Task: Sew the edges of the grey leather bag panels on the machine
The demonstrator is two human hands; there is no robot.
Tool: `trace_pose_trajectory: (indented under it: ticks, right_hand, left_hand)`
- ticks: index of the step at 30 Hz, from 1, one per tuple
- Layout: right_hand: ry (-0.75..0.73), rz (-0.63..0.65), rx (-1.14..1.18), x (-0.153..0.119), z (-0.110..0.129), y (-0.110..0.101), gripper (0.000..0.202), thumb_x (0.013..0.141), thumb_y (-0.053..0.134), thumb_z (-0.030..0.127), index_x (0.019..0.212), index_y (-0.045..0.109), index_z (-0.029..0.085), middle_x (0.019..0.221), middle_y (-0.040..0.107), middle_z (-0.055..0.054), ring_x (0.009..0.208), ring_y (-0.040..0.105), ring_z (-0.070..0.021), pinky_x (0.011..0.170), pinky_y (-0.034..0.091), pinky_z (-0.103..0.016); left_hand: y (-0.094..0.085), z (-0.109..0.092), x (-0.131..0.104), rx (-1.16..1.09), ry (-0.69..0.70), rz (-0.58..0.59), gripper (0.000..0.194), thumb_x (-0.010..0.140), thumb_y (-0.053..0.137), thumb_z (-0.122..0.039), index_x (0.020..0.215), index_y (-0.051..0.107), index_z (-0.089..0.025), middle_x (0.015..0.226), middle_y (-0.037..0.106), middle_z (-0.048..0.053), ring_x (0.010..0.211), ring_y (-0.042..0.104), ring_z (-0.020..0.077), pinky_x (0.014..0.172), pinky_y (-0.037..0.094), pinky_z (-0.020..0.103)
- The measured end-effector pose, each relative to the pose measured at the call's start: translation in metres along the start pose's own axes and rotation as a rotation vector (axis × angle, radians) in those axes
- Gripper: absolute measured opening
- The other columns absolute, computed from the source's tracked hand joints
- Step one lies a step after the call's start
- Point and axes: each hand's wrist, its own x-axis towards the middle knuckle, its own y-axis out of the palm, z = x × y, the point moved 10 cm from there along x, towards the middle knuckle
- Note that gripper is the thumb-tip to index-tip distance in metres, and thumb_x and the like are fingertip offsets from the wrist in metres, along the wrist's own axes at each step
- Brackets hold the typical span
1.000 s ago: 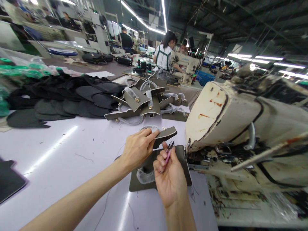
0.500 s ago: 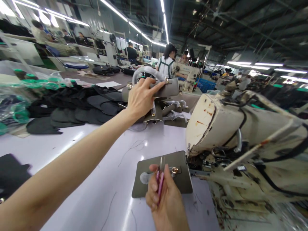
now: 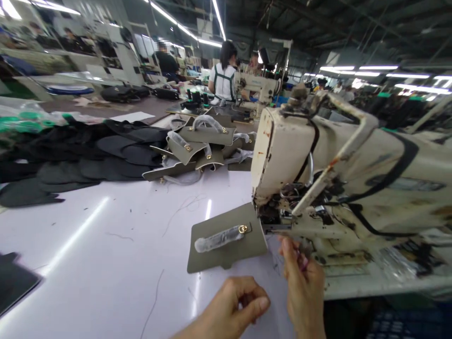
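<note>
My left hand is over the white table at the front, fingers loosely curled, with nothing visible in them. My right hand is closed around pink thread snips, mostly hidden by the fingers, just below the sewing machine's needle area. An olive-grey bag panel lies flat between my hands and the machine, its right corner at the machine bed. Across it runs a handle wrapped in clear plastic, with a gold ring fitting at its right end. Neither hand touches the panel.
The cream sewing machine, with worn paint, fills the right side. Behind the panel is a pile of similar handled panels. Black cut pieces are heaped on the left. Loose threads lie on the white table. Co-workers are farther back.
My left hand has let go of a handled panel, now on the pile, and come back to the front. My right hand with the snips has moved right, off the flat panel.
</note>
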Motion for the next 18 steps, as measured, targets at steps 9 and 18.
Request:
trace_pose_trajectory:
  ticks: [9,18]
  right_hand:
    - [0.014,0.343,-0.109,0.011,-0.011,0.036,0.031,0.091,0.063,0.045,0.104,0.078,0.021,0.089,0.076,-0.008,0.095,0.070,-0.0237,0.078,0.053,-0.028]
    - [0.186,0.462,0.202,0.007,-0.006,0.056,0.026,0.081,0.075,0.031,0.103,0.079,0.017,0.056,0.062,0.002,0.047,0.052,-0.0107,0.049,0.042,-0.023]
  left_hand:
    - [-0.011,0.033,0.054,-0.395,0.238,-0.339,0.069,0.091,0.035,-0.070,0.068,0.062,-0.011,0.056,0.055,0.005,0.051,0.051,0.0127,0.054,0.043,0.026]
    - [-0.045,0.026,0.048,-0.266,0.263,-0.539,0.056,0.087,0.054,-0.064,0.058,0.053,-0.016,0.051,0.050,0.000,0.049,0.046,0.0102,0.056,0.037,0.025]
